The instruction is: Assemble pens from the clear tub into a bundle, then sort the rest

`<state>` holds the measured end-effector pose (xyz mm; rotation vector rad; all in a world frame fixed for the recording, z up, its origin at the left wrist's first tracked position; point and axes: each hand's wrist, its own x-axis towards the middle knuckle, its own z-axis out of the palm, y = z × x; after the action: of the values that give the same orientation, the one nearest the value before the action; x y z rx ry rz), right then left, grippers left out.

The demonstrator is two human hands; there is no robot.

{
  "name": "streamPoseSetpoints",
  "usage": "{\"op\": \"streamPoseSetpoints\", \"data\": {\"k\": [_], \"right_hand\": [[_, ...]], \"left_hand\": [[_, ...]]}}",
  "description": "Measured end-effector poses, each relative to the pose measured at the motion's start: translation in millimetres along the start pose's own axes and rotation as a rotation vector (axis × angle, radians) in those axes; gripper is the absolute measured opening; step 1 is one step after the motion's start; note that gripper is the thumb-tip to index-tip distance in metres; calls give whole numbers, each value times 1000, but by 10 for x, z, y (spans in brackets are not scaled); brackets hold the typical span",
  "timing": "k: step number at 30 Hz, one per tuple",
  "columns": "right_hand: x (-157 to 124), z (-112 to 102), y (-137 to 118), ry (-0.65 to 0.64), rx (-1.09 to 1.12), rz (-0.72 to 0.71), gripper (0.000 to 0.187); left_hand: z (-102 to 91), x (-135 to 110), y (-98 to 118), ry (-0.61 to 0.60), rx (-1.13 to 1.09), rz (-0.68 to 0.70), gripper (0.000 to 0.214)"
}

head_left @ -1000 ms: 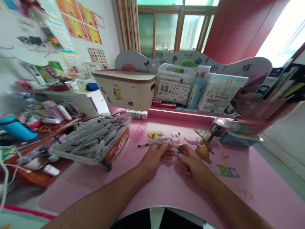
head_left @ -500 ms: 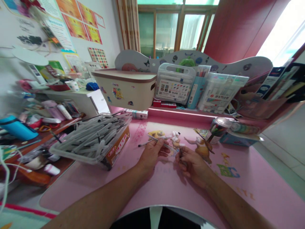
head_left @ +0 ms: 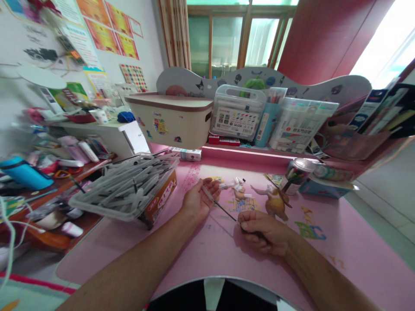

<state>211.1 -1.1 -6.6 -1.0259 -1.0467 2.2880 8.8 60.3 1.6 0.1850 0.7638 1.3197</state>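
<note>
My left hand [head_left: 200, 201] is turned palm up, its fingers loosely curled around a clear pen barrel [head_left: 206, 193]. From the barrel's near end a thin dark pen refill [head_left: 226, 212] slants down to the right. My right hand [head_left: 264, 233] pinches the refill's other end between thumb and fingertips, its remaining fingers folded under. Whether the refill's far tip is still inside the barrel I cannot tell. Just beyond my hands, small white and clear pen pieces [head_left: 239, 180] lie on the pink desk [head_left: 201, 259], one with a black tip.
To the left stands a clear plastic box [head_left: 106, 205] heaped with pen barrels. A lidded cream bin [head_left: 178, 125], a clear marker case [head_left: 238, 114] and another marker box [head_left: 300, 129] line the back shelf. A can [head_left: 298, 170] stands at the right rear.
My hands have moved apart, the right one nearer to me and the left slightly left with its palm turned up. A long dark refill now shows between them.
</note>
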Motion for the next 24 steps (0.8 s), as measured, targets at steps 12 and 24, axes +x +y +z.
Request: {"op": "streamPoseSetpoints", "data": {"k": [12, 24], "right_hand": [[77, 72, 38, 210, -32, -176, 36], [108, 165, -35, 766, -760, -777, 20]], "left_hand": [[19, -281, -250, -231, 177, -205, 27], [8, -324, -339, -167, 224, -388, 17]]}}
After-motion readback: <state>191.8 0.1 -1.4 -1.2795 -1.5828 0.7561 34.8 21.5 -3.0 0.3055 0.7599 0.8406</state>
